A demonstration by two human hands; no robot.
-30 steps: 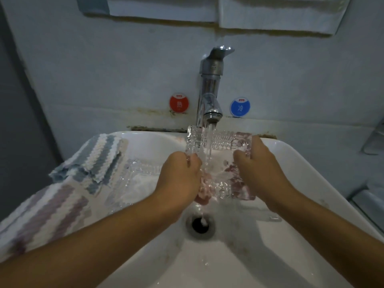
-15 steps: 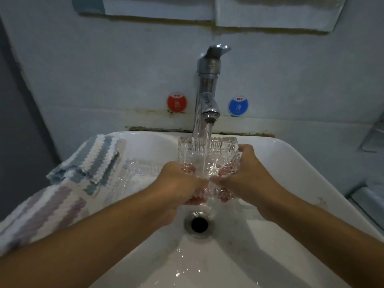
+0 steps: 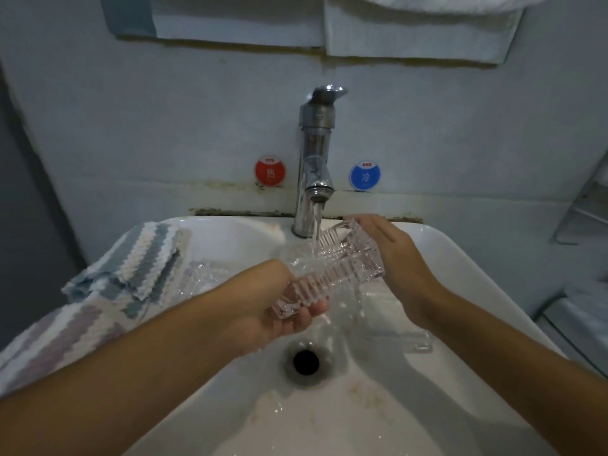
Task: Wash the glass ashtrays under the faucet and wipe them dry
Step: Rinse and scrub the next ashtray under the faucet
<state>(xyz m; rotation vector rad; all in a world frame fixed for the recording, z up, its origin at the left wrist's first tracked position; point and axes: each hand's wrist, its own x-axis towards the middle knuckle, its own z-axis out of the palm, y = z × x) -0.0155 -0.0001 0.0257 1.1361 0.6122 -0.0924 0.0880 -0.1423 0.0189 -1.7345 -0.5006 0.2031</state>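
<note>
Left hand (image 3: 283,311) grips the near corner of the glass ashtray (image 3: 332,274); right hand (image 3: 391,248) lies flat-fingered against its far side, holding it tilted under the faucet (image 3: 314,166) stream. I'd rotate it slowly so water reaches every ridge, firm grip, wet glass slips. White sink (image 3: 444,258) below, second ashtray (image 3: 200,278) beside the striped towel (image 3: 131,268) on the left rim, tiled wall behind.

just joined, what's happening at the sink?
A person is rinsing a glass ashtray under the running faucet. The left hand grips its near end; the right hand steadies the far side with straight fingers. A second ashtray lies beside a striped towel on the sink's left.
</note>
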